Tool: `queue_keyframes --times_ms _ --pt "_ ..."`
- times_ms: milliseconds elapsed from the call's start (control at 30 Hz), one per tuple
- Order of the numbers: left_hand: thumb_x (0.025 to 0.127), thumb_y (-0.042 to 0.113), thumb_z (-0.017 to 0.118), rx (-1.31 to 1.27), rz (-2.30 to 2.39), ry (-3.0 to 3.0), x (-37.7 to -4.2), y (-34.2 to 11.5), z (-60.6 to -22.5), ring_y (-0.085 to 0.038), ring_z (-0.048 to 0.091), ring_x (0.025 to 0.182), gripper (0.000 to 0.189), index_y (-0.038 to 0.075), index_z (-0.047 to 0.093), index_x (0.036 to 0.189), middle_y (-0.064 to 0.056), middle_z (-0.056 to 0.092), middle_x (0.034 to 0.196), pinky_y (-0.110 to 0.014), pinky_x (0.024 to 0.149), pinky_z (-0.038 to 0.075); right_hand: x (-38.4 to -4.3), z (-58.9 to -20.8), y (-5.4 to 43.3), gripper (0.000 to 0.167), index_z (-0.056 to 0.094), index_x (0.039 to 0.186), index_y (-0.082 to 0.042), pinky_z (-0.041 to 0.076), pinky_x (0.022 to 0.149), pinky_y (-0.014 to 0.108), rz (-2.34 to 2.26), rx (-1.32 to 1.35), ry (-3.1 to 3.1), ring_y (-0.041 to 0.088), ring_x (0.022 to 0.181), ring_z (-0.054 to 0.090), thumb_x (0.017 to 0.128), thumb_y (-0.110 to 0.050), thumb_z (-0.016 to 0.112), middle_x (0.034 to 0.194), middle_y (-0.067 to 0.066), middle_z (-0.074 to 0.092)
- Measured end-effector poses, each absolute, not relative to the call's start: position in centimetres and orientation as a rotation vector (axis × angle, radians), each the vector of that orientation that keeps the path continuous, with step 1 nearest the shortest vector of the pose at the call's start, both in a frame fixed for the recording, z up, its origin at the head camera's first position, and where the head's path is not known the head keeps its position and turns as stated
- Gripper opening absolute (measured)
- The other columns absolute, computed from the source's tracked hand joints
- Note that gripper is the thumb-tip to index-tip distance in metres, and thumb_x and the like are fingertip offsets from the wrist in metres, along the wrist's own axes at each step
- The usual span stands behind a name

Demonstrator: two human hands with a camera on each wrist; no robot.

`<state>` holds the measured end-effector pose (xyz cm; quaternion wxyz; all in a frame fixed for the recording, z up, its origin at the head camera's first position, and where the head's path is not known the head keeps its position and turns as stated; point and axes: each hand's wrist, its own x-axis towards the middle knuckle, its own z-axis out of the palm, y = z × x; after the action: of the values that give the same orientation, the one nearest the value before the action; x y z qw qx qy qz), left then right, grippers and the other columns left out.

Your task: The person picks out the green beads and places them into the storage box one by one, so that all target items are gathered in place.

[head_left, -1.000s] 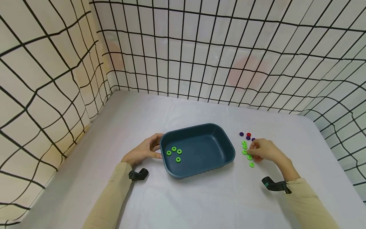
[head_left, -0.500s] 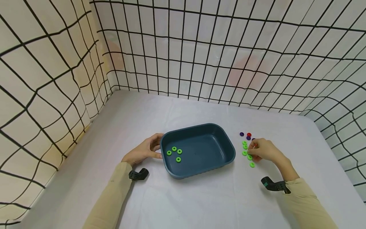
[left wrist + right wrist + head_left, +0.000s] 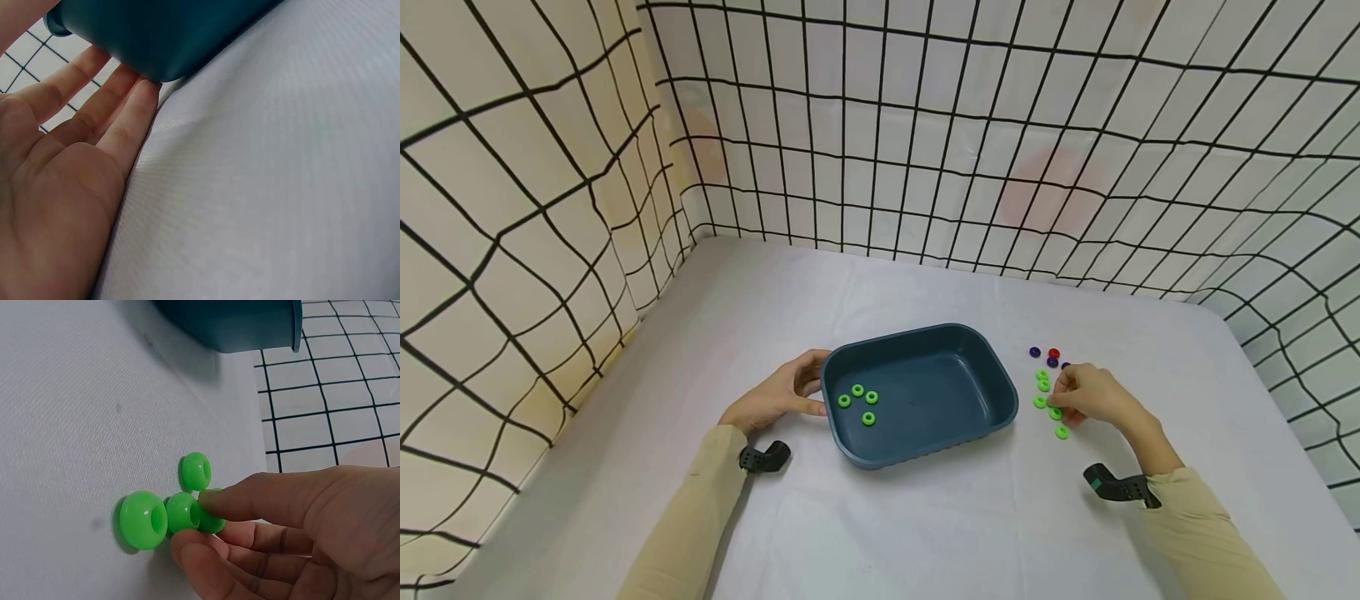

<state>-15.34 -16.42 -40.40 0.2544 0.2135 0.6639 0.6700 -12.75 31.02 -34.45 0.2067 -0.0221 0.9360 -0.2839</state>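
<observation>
My left hand (image 3: 778, 394) holds the left end of a dark blue plastic tray (image 3: 925, 433). In the left wrist view, its fingertips (image 3: 147, 94) touch the tray's underside, with the thumb up near the rim. Several green ring-shaped beads (image 3: 868, 418) lie inside the tray toward the left. To the right of the tray, my right hand (image 3: 1093, 392) pinches a green bead (image 3: 214, 523) between thumb and fingers, partly covered by the thumb. Close by on the cloth are more green beads (image 3: 144, 520), one touching the fingertips.
Purple beads (image 3: 1034, 352) and a red bead (image 3: 1054, 353) lie just beyond the right hand, one purple bead partly hidden by it. White cloth (image 3: 925, 533) covers the table. A black grid net (image 3: 917, 158) stands around the back and sides.
The green bead by my right fingertips has shifted slightly left. My right hand has barely moved; my left hand and the tray stay put.
</observation>
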Motion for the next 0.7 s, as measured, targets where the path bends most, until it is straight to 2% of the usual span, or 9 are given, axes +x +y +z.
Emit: queue_keyframes --times_ms 700 --pt "0.075 0.007 0.086 0.586 1.806 1.818 -15.48 -16.4 -40.6 -0.03 0.044 0.138 0.085 0.008 0.039 0.145 -0.013 0.043 0.148 -0.024 0.11 0.043 -12.94 -34.69 31.59 0.018 0.057 0.089 0.003 0.058 0.058 0.029 -0.832 -0.047 2.62 0.015 0.062 0.062 0.094 -0.014 0.063 0.074 0.006 0.064"
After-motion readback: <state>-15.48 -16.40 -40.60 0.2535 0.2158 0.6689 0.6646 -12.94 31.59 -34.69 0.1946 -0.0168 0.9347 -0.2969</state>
